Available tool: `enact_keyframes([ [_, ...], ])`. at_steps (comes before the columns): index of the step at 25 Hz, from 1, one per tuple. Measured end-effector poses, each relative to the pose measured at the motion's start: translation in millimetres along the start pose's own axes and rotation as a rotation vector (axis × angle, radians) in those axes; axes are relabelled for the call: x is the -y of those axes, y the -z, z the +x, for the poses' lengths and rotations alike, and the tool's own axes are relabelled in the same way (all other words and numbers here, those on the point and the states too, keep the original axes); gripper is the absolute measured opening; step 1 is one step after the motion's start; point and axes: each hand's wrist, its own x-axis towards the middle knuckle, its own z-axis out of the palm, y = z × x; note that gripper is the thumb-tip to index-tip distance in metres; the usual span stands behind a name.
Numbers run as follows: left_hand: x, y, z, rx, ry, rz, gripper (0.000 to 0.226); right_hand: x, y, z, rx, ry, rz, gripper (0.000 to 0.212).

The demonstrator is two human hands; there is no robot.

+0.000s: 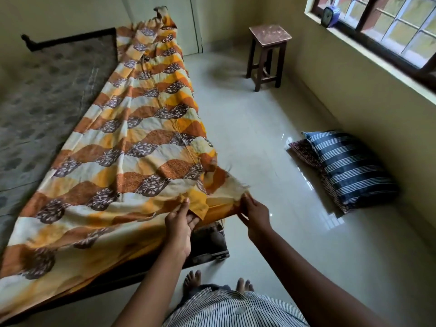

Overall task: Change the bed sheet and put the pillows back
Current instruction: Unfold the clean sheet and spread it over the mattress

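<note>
Bedsheet (141, 142) with orange, yellow and cream waves and brown leaf prints lies as a long bunched strip along the right side of the grey mattress (47, 90), its long axis running straight away from the person. The left hand (180, 224) pinches its near edge over the mattress corner, and the right hand (256, 215) grips its end corner out above the floor (259, 128). The bare mattress is to the left, nearer the left hand, so the spreading probably goes that way.
</note>
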Motion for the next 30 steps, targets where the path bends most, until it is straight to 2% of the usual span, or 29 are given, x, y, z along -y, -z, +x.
enact_keyframes([
  [4,-8,-16,2,0.062,-0.062,0.032,0.010,9,51,2,-0.116,0.127,0.046,0.019],
  [10,7,-52,-13,0.241,-0.013,0.150,0.011,7,98,-5,-0.159,0.273,-0.025,0.019],
  [15,22,-71,-18,0.359,-0.006,0.247,0.012,27,127,-4,-0.254,0.410,0.034,0.014],
  [17,28,-75,-16,0.395,0.002,0.291,0.012,20,136,5,-0.321,0.332,0.077,0.012],
  [19,36,-77,-12,0.406,0.024,0.359,0.011,10,141,14,-0.338,0.150,0.045,0.014],
  [21,48,-73,-2,0.379,0.046,0.442,0.010,1,143,16,-0.269,-0.037,-0.069,0.015],
  [23,59,-67,8,0.370,0.042,0.552,0.021,-3,140,12,-0.178,-0.127,-0.197,0.010],
  [26,69,-59,16,0.393,-0.040,0.753,0.028,-6,124,4,-0.137,-0.043,-0.450,0.015],
  [29,71,-57,12,0.524,-0.211,0.976,0.040,14,85,-2,0.019,0.015,-0.377,0.030],
  [30,70,-57,8,0.583,-0.248,1.041,0.038,23,71,-2,0.052,0.011,-0.396,0.037],
])
